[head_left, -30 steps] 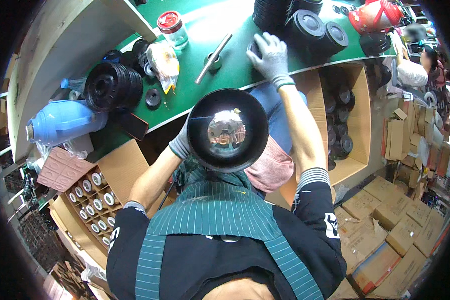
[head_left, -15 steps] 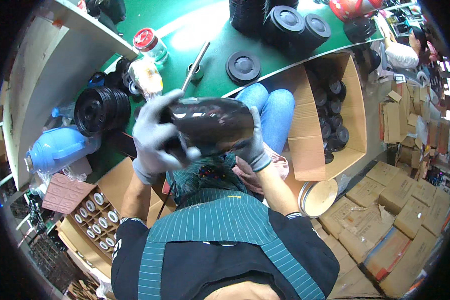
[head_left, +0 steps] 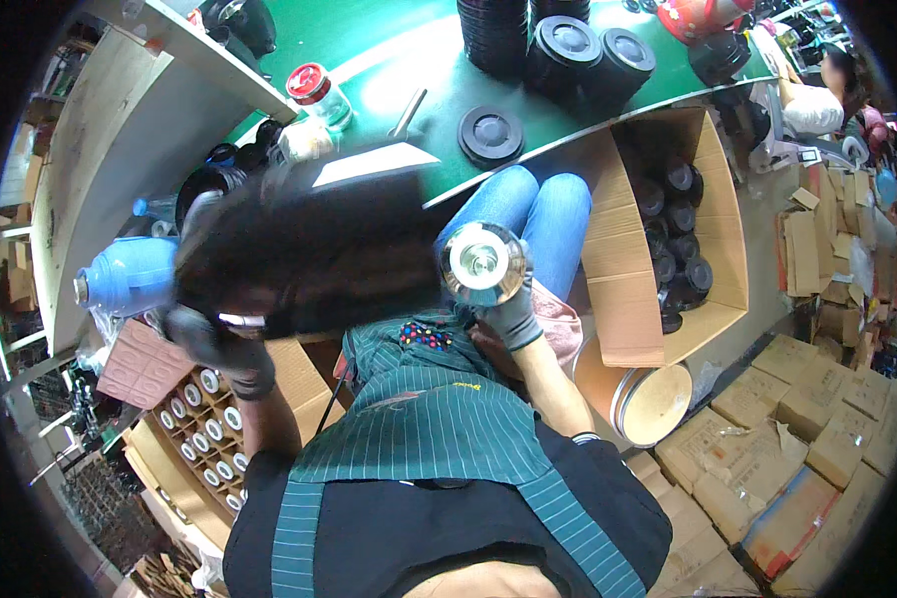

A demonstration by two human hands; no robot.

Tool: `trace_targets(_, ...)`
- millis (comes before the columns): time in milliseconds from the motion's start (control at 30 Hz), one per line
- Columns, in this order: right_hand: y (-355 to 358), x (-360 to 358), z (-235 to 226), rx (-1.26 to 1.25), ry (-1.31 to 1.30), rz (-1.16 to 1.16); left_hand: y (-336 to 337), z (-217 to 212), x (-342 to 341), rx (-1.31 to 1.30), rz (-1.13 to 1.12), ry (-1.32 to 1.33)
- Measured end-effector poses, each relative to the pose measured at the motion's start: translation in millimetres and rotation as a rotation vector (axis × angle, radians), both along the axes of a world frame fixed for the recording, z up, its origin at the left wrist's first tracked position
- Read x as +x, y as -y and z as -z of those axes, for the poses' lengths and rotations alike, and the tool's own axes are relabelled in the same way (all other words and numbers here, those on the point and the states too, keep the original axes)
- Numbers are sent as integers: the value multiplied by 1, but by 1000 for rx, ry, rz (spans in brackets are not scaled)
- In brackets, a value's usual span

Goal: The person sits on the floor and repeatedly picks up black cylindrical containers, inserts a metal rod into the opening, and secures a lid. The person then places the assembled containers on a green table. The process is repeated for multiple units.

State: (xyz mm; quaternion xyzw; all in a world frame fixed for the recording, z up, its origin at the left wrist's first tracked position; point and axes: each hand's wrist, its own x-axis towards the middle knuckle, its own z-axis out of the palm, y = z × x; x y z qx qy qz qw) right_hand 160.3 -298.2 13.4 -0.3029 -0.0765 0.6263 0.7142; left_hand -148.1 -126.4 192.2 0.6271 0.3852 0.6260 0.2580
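Note:
My left hand (head_left: 217, 349), in a grey glove, is closed round a large black cylindrical shell (head_left: 309, 249). Motion blurs the shell, and it hides part of the fingers. In my gloved right hand (head_left: 513, 314) is a silvery glass flask liner (head_left: 482, 264), its round mouth facing up toward me. The fingers wrap its side, partly hidden beneath it. The liner sits just right of the shell's end, above my lap. Beyond them on the green table (head_left: 389, 80) lie a round black lid (head_left: 490, 136) and a metal rod (head_left: 409, 113).
An open carton (head_left: 620, 289) with several black pieces stands right of my knees. At the left is a divided box (head_left: 194, 424) of white-ringed pieces, near a blue jug (head_left: 130, 274). Stacked black lids (head_left: 568, 45) and a red-capped jar (head_left: 319, 95) stand on the table.
Both hands were on the black shell, held across my lap. Now the left hand has it farther left and closer to the camera, while the right holds the silvery liner apart from it.

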Motion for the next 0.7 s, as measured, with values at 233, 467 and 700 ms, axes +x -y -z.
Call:
trace_targets(233,-5,43,2,312,-147,94,41,2,-47,-570,85,110)
trace_targets(467,-7,100,-69,357,-356,-94,116,82,118,-657,812,-659)
trace_targets(700,31,70,-26,-136,555,-86,98,27,110,64,437,-470)
